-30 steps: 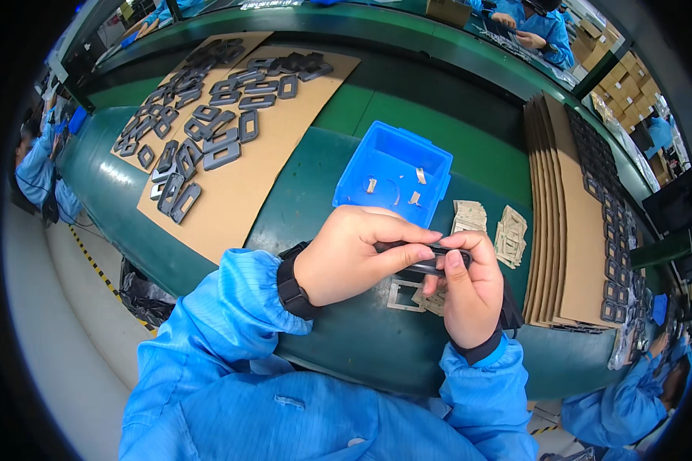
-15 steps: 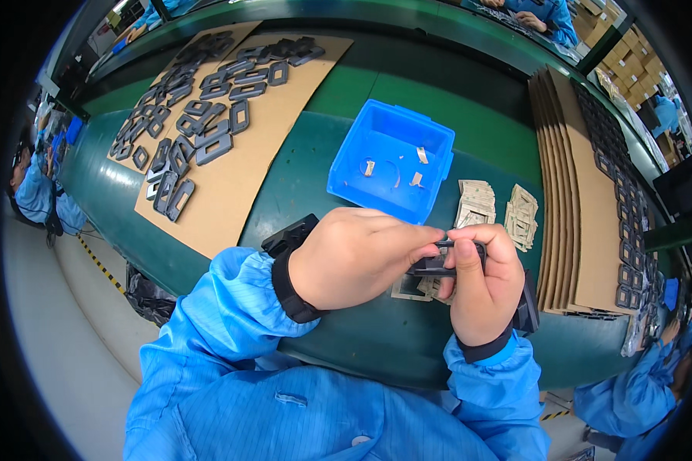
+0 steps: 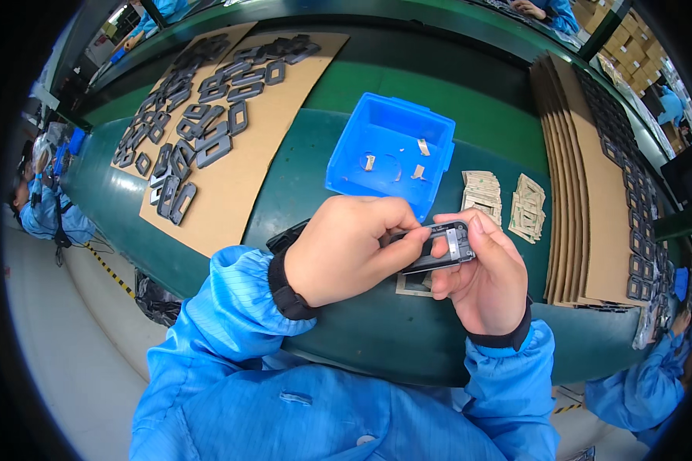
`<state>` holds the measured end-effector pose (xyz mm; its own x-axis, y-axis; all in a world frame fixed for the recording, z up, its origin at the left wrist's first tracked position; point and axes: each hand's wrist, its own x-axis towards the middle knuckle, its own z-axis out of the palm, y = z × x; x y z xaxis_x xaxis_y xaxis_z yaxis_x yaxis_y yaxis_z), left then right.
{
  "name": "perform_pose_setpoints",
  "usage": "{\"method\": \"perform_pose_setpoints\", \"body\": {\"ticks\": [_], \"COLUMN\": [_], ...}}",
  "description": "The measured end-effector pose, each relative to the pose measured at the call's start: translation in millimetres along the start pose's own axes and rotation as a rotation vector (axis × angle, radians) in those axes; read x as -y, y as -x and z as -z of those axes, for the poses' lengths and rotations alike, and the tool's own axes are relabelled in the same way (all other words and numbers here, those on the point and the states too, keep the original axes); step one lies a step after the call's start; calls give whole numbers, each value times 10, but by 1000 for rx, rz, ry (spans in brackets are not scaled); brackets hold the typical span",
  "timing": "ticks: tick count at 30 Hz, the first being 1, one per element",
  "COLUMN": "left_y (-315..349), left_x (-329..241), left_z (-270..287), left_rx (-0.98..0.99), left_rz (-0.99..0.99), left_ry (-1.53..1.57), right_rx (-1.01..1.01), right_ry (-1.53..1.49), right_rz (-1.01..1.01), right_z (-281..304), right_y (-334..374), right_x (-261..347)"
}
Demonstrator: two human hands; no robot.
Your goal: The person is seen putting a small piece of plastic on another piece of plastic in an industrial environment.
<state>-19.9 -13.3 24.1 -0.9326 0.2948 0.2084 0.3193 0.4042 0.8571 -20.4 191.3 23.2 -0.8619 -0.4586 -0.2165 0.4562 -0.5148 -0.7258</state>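
Note:
A small black plastic frame [image 3: 447,244] is tilted between my hands, showing its inner side with a silvery patch at one end. My right hand [image 3: 494,269] grips its right end, thumb on the upper edge and fingers beneath. At the frame's left end my left hand [image 3: 354,244] has thumb and forefinger pinched together; anything between them is hidden. Under the hands lie pale adhesive pieces [image 3: 409,286], partly covered. Beyond them stands a blue bin [image 3: 338,170] with a few paper scraps [image 3: 370,163] in it.
Many dark frames [image 3: 214,146] lie on a cardboard sheet [image 3: 224,201] at the left. Two piles of pale frame-shaped adhesives [image 3: 482,192] sit right of the bin. Stacked cardboard sheets [image 3: 592,230] with rows of frames [image 3: 637,238] stand at the right. Co-workers sit around.
The black frame has turned so that its inner side faces up. My right hand has rolled open beneath it, and my left fingertips have drawn a little to the left.

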Motion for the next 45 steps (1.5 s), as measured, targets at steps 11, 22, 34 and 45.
{"method": "perform_pose_setpoints", "body": {"ticks": [11, 22, 34, 45], "left_y": [-58, 104, 110, 155], "left_x": [-3, 56, 101, 34], "left_z": [59, 26, -97, -238], "left_rx": [-15, -34, 161, 191], "left_rz": [-231, -363, -362, -394], "left_ry": [-270, -96, -290, -276], "right_rx": [84, -128, -626, -799], "right_ry": [101, 1692, 2025, 2115], "right_rz": [51, 1201, 985, 941], "right_z": [14, -145, 769, 1666], "right_y": [11, 352, 901, 894], "right_x": [-115, -35, 1077, 1526]}}
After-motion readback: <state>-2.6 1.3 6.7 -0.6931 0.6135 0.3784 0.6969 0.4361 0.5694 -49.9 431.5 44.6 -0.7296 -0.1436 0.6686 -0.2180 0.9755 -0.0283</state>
